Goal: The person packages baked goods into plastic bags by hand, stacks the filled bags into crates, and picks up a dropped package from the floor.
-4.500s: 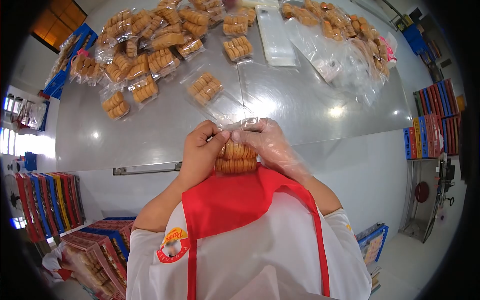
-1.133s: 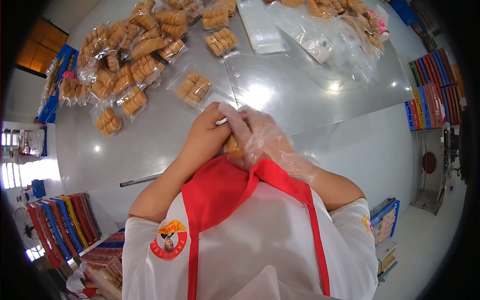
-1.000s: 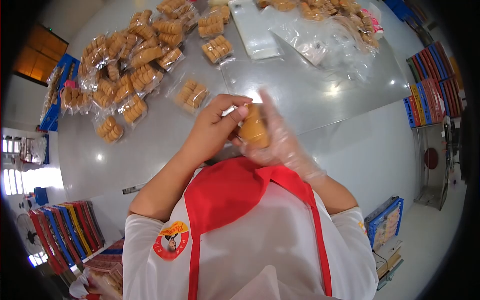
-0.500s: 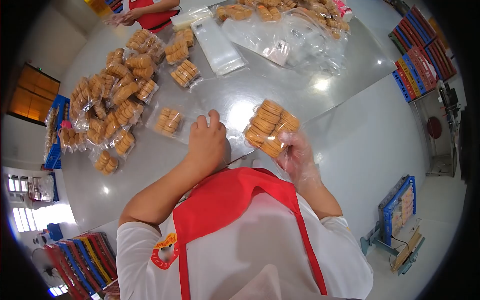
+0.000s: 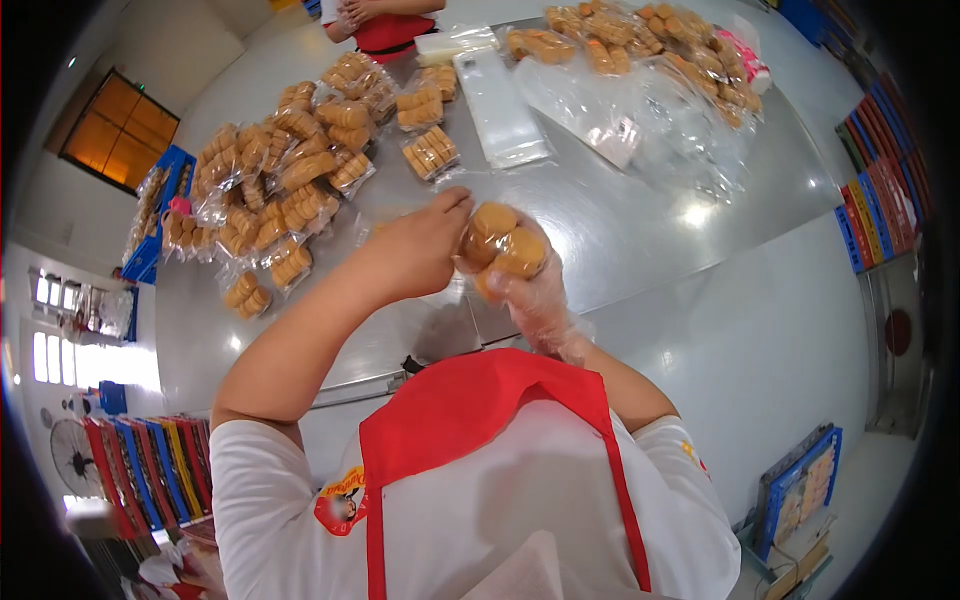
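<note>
In front of my apron, my right hand (image 5: 540,300), in a clear plastic glove, grips a clear bag of round golden cookies (image 5: 512,245). The bag is tilted so that the rounds at one end face up. My bare left hand (image 5: 425,245) is closed at the left side of this bag, its fingers bent against the plastic; the fingertips are partly hidden. Behind the left wrist, another bag on the table is mostly covered. To the left lies a heap of bagged cookies (image 5: 300,170), with one bag (image 5: 430,152) a little apart from it.
A stack of flat clear bags (image 5: 503,115) lies on the steel table (image 5: 640,245). Loose plastic (image 5: 690,130) and more cookies (image 5: 610,35) are at the back right. Across the table stands a person in a red apron (image 5: 390,32). Stacked coloured trays (image 5: 880,210) stand at the right.
My right hand has brought the cookie bag left and turned it end-up. My left hand has moved from above the table to the bag's side. The view has shifted.
</note>
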A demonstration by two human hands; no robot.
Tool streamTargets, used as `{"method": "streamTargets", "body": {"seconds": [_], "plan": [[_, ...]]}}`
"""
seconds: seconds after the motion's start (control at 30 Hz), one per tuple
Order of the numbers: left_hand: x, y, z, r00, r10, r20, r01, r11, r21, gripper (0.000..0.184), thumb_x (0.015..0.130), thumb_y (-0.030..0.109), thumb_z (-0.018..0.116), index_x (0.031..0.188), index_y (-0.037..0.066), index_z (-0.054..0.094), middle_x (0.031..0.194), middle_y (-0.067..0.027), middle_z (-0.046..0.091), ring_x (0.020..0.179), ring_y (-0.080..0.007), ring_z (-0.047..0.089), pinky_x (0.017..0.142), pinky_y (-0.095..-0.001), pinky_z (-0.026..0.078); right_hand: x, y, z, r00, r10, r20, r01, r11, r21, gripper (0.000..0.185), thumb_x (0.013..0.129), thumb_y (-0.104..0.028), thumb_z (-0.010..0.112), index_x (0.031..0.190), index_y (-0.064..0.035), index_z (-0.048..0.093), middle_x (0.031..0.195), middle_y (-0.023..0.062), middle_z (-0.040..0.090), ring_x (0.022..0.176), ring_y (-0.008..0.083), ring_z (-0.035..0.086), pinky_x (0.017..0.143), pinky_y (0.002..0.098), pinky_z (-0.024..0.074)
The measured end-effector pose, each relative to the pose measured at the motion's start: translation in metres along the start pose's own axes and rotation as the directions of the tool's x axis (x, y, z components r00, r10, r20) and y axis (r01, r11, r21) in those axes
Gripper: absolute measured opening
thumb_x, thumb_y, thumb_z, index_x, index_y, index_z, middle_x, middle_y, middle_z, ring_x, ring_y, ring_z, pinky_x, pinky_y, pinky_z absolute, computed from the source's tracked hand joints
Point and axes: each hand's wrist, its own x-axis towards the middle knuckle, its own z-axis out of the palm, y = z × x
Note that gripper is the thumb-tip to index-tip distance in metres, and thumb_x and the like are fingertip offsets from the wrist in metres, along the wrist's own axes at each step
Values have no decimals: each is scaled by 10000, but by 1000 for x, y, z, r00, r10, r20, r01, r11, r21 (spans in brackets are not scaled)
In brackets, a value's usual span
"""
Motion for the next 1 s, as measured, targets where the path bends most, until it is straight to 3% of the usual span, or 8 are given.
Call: {"method": "streamTargets", "body": {"seconds": [0.2, 0.3, 0.4, 0.5, 0.7, 0.8, 0.9, 1.0], "plan": [[-2, 24, 8, 981, -134, 141, 153, 980, -130, 589, 769, 36, 630, 1334, -56, 492, 1485, -198, 412, 1168, -358, 582, 910, -427, 524, -5, 11, -6, 988, 118, 101, -60, 887, -457, 671, 814, -32, 714, 1408, 9, 405, 1224, 103, 603, 1109, 148, 601, 948, 298, 492], [-10, 37, 32, 997, -38, 67, 44, 995, -87, 578, 771, 74, 665, 1303, -91, 509, 1483, -222, 404, 1079, -348, 633, 828, -406, 560, 2, 9, -7, 874, 484, 38, -461, 852, -249, 601, 853, -64, 690, 1391, 5, 431, 1210, 101, 612, 1091, 169, 613, 946, 310, 502], [-11, 42, 56, 996, -60, 62, 68, 988, -137, 583, 774, 67, 658, 1297, -131, 494, 1481, -259, 387, 980, -339, 668, 747, -391, 578, 11, 12, -6, 806, 591, 37, -572, 794, -205, 485, 922, -145, 641, 1354, 0, 473, 1167, 82, 623, 1027, 166, 630, 869, 293, 541], [-10, 53, 53, 985, -45, 165, 51, 998, -28, 580, 778, 57, 646, 1293, -154, 482, 1500, -278, 344, 914, -342, 681, 714, -396, 581, 14, 23, -1, 787, 616, 42, -587, 768, -255, 463, 929, -148, 636, 1337, 5, 480, 1140, 85, 619, 1004, 170, 630, 867, 299, 544], [-7, 72, 48, 941, -128, 313, 226, 926, -302, 607, 855, 110, 567, 1374, -148, 385, 940, -245, 682, 692, -342, 681, 616, -413, 558, 25, 57, 16, 828, 557, 68, -493, 780, -387, 421, 943, -154, 627, 1304, 15, 493, 1086, 90, 613, 960, 179, 630, 863, 310, 550], [-12, 72, 65, 977, -99, 190, 151, 949, -278, 630, 876, 135, 541, 1406, -142, 343, 705, -161, 672, 643, -334, 678, 584, -412, 545, 35, 71, 20, 834, 546, 80, -480, 790, -381, 401, 950, -157, 622, 1288, 20, 500, 1059, 93, 610, 938, 183, 630, 861, 315, 553], [-12, 67, 50, 940, -152, 304, 231, 942, -242, 640, 864, 130, 554, 1400, -151, 349, 761, -171, 687, 656, -322, 689, 578, -412, 545, 29, 68, 17, 840, 540, 53, -481, 786, -388, 381, 957, -160, 617, 1272, 25, 507, 1032, 96, 606, 915, 187, 630, 859, 321, 556], [-22, 63, 50, 970, -159, 182, 197, 957, -211, 649, 853, 124, 572, 1389, -168, 352, 779, -186, 689, 707, -306, 704, 594, -412, 550, 17, 57, 12, 831, 555, -24, -521, 763, -383, 363, 964, -163, 612, 1255, 30, 514, 1004, 99, 603, 893, 191, 631, 857, 326, 559]]}}
